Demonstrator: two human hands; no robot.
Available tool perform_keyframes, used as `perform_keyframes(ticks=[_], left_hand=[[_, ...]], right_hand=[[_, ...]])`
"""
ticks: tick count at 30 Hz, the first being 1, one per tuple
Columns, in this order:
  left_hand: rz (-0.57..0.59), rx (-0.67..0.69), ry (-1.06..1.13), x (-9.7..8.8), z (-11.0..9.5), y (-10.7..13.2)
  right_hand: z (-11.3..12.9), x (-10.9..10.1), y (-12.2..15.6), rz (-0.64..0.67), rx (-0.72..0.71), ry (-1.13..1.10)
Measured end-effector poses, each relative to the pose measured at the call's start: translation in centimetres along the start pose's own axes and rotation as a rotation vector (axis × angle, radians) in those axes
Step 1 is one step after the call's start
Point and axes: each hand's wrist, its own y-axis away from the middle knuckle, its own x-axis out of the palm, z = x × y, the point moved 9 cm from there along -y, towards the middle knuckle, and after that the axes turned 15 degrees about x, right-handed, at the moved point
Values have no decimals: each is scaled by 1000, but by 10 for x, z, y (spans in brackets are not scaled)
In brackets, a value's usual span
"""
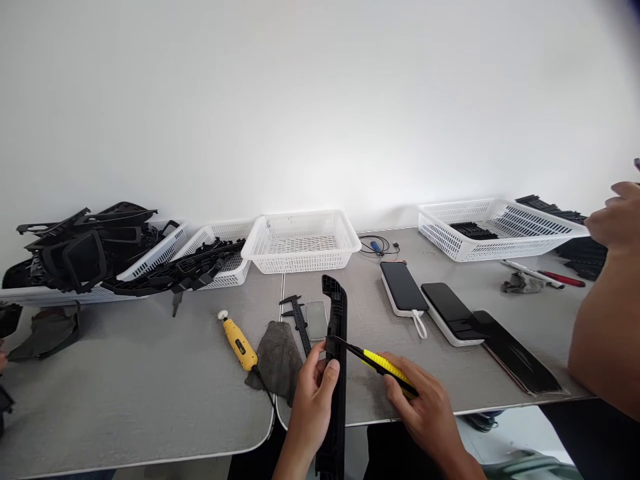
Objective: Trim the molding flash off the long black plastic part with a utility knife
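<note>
left hand [313, 393]: bare, no glove | right hand [425, 400]: bare, unsleeved

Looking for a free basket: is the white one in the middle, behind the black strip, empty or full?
Empty. Through the middle white basket only its bare mesh floor and walls show; nothing lies inside.

There are four white baskets [301, 241] on the worktop [125, 387] and three dark phones [403, 287]. I count also one yellow rotary tool [239, 343], one caliper [299, 321], one grey cloth [277, 360] and two pens [543, 275].
</note>
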Motion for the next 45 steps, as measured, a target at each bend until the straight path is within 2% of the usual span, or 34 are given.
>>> perform_keyframes(ticks=[3, 6, 11, 16, 20, 25, 29, 34, 40, 45], left_hand=[[29, 31, 16, 4, -3, -1], [2, 47, 34, 3, -3, -1], [-25, 68, 20, -1, -6, 0], [-25, 64, -6, -1, -4, 0], [-3, 80, -7, 1, -4, -1], [-6, 72, 5, -1, -3, -1], [25, 81, -8, 2, -6, -2], [39, 118, -23, 3, -13, -3], [61, 89, 44, 6, -12, 0], [30, 102, -36, 4, -13, -2]], right_hand=[[-2, -2, 0, -3, 22, -13], [-3, -2, 0, 24, 40, -18], [2, 2, 3, 37, -30, 29], [-8, -3, 1, -38, 77, -6], [-3, 0, 2, -1, 25, -8], [-13, -6, 2, -64, 106, -22], [-11, -3, 2, -29, 93, -29], [-19, -4, 1, -48, 153, -44], [-8, -2, 2, 7, 57, -43], [0, 1, 0, 40, 32, -23]])
